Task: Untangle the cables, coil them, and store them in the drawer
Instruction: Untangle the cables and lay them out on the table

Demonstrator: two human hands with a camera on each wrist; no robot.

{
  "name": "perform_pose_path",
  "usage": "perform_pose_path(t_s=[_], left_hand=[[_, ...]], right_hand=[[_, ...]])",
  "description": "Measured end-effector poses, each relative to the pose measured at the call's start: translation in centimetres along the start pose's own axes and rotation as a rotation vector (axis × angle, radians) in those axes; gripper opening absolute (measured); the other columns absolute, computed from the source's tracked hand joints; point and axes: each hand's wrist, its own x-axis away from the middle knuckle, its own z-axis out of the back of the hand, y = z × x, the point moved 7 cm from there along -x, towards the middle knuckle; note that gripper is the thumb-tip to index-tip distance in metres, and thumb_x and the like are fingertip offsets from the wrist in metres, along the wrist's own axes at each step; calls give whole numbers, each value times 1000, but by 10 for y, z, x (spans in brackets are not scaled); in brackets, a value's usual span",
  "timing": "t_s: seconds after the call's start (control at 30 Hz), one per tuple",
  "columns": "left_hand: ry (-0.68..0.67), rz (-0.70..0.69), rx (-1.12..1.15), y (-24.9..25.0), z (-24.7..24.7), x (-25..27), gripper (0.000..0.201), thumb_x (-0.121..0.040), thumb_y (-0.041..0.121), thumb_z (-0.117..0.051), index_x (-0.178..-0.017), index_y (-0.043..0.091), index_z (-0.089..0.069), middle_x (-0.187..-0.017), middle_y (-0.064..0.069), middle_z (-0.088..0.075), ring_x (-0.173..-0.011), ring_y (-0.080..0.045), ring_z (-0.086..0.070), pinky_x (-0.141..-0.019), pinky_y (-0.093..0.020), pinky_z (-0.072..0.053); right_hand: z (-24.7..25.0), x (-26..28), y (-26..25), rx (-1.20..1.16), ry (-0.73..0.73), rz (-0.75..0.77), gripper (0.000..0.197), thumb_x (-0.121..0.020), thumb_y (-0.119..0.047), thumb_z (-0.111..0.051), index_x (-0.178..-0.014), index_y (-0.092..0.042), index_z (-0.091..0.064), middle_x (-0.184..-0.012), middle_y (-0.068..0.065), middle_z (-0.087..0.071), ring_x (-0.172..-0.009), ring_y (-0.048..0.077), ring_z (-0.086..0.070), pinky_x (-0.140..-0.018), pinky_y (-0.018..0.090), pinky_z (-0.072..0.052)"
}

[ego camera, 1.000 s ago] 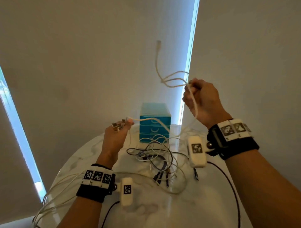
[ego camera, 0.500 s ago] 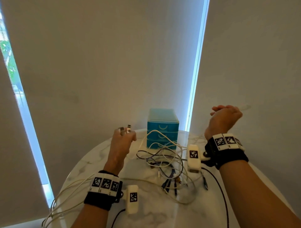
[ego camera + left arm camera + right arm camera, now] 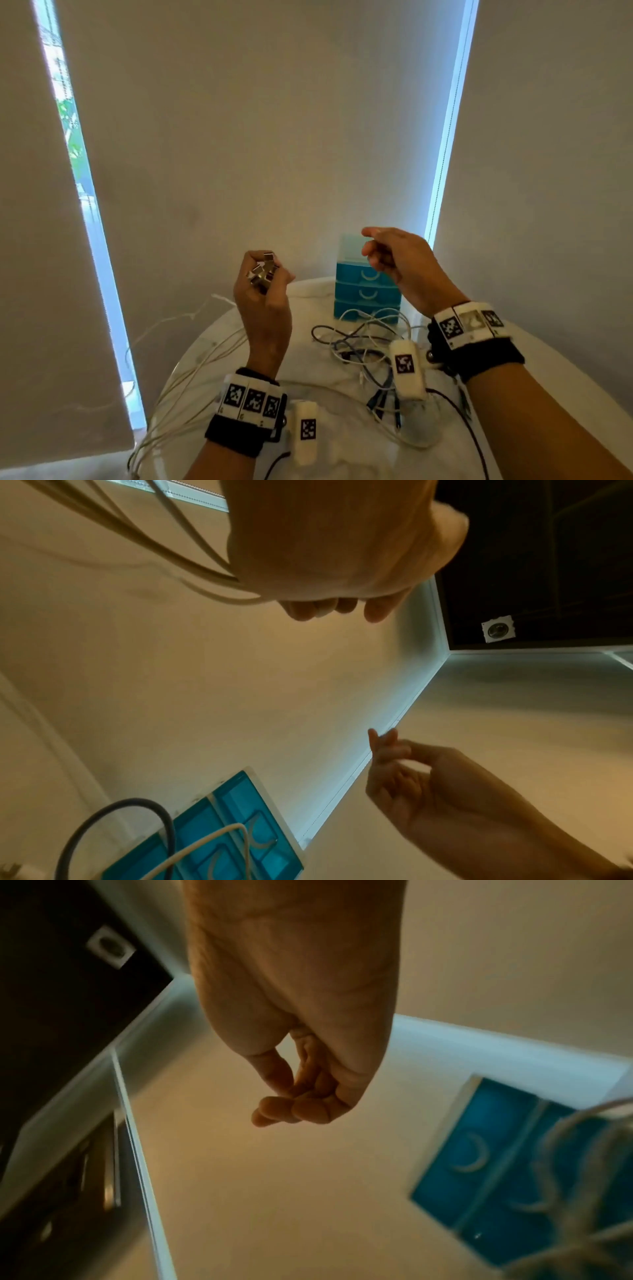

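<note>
left hand (image 3: 265,308): grips metal plugs (image 3: 262,272) | right hand (image 3: 400,263): empty, raised | cables (image 3: 363,346): tangled before drawer unit (image 3: 366,291)

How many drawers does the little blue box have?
3. The blue box on the table has a top drawer, middle drawer and bottom drawer, stacked and all closed.

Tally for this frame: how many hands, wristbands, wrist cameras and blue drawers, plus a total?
Hands: 2
Wristbands: 2
Wrist cameras: 2
Drawers: 3
Cables: too tangled to count
Total: 9
</note>
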Motion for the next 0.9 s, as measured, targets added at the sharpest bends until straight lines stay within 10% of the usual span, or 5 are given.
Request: perform_pose_path(t_s=[0.27,0.5,0.73,0.87,0.9], left_hand=[[-616,429,-439,-53,-52,31,35,-88,16,-82,-113,28,-60,-105,13,-70,-92,0,-68,-83,-25,-57],[-1192,342,-474,-73,-79,79,53,-87,25,-76,-137,34,-63,-132,6,-71,-121,-8,-68,-108,-39,-56],[-1174,248,-597,-80,-78,81,56,-85,38,-72,-140,43,-65,-133,15,-71,-122,-5,-66,-106,-38,-56],[-947,229,-679,-72,-74,63,1,-93,24,-77,-92,23,-76,-88,4,-77,-84,-15,-71,-85,-44,-59],[-845,235,-685,-71,-68,56,16,-93,22,-76,-79,18,-70,-76,2,-73,-75,-18,-67,-79,-44,-58]], right_hand=[[16,65,74,57,-39,-108,24,-101,-31,-71,-115,-13,-78,-90,6,-74,-70,17,-60,-63,28,-50],[8,82,95,26,12,-32,26,-90,-41,-82,-115,-35,-81,-119,-5,-79,-113,15,-75,-98,44,-63],[12,88,96,191,72,117,14,-92,-26,-83,-103,-18,-86,-99,-1,-82,-98,14,-78,-96,40,-64],[31,87,89,10,108,59,21,-98,-31,-76,-111,-16,-83,-105,3,-83,-104,19,-78,-96,35,-62],[40,86,89,-25,134,39,24,-100,-32,-74,-113,-14,-82,-105,5,-83,-104,22,-79,-96,35,-62]])
